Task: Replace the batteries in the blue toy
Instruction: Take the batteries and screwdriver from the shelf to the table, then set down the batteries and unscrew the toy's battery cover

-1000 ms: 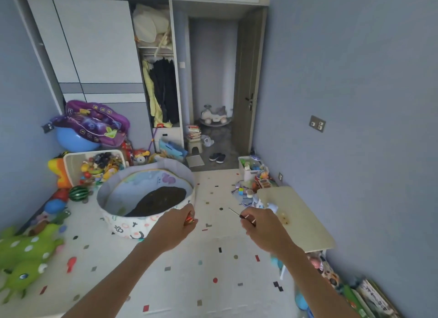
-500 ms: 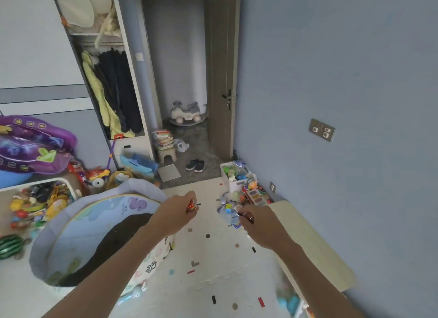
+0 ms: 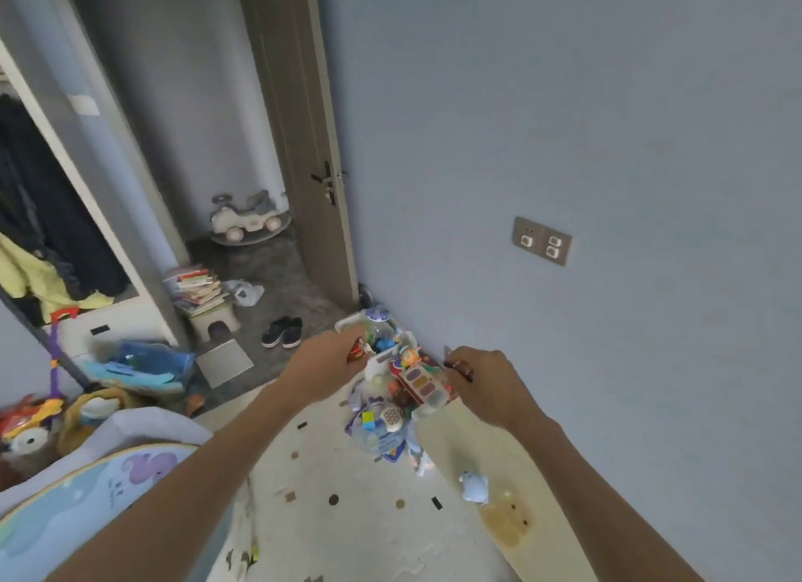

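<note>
Head view: my left hand (image 3: 327,366) pinches a small red item (image 3: 356,349) in curled fingers (image 3: 347,342); my right hand (image 3: 488,386) grips a slim tool (image 3: 449,354). The small blue toy (image 3: 474,488) lies on the pale worktop (image 3: 555,538), at 6 o'clock from my right hand, untouched

Speckled cream floor mat (image 3: 347,516) carries a heap of toys (image 3: 390,412) by the wall (image 3: 564,190) and a fabric play pool (image 3: 87,473); a small blue toy (image 3: 474,488) lies on what may be a tabletop (image 3: 542,551).
</note>
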Motion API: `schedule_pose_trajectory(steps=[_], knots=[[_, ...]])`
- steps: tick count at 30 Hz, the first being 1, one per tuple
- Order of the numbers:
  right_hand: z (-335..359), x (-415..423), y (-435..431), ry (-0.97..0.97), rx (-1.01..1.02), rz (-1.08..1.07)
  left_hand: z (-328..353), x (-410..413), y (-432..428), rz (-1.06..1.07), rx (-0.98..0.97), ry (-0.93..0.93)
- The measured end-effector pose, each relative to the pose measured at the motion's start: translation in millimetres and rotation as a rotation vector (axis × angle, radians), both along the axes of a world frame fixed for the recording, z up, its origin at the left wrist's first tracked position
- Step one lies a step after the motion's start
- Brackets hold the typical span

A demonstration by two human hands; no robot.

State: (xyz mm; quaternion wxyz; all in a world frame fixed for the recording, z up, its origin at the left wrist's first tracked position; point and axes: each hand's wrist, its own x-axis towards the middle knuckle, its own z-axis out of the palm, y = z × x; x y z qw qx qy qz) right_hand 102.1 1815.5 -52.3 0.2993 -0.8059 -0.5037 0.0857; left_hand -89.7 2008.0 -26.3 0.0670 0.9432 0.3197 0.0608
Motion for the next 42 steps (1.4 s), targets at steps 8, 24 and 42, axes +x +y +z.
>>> schedule_pose_trajectory(steps=[8, 24, 42], knots=[[-25.7, 121.3, -16.8, 0.104, -0.034, -0.4, -23.6, 200.9, 38.4, -0.449, -0.034, -0.03], [-241.3, 249.2, -27.1, 0.211, -0.152, -0.945, -268.3, 471.9, 33.6, -1.075, -0.191, 0.116], [-731.4, 320.3, -37.9, 0.051, -0.236, -0.876, -784.6, 560.0, 26.9, -1.2, -0.092, 0.441]])
